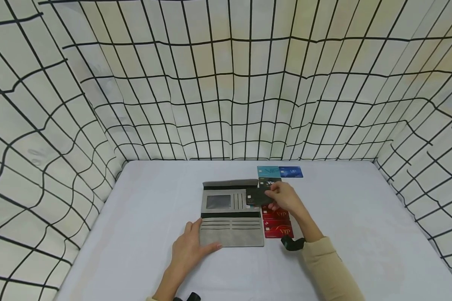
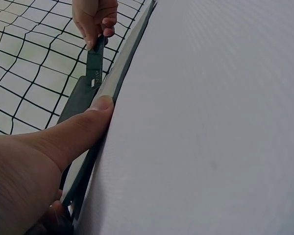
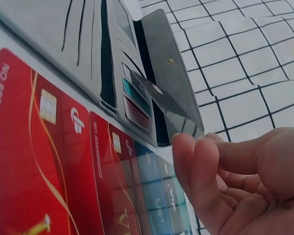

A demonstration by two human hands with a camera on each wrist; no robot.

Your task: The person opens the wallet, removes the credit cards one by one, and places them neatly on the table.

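Note:
A grey wallet lies unfolded on the table, showing slots and a clear window. My left hand grips its lower left part, the thumb on top along the near edge and the fingers at the side. Between thumb and fingertips, my right hand pinches a black card over the wallet's upper right slots. In the right wrist view that card's far end meets a slot; whether it is inside, I cannot tell. A teal card and a dark red card sit in neighbouring slots.
Two red VIP cards lie along the wallet's right side. Beyond them are another black card, a teal card and a blue card. A black grid net with white behind it surrounds the white table.

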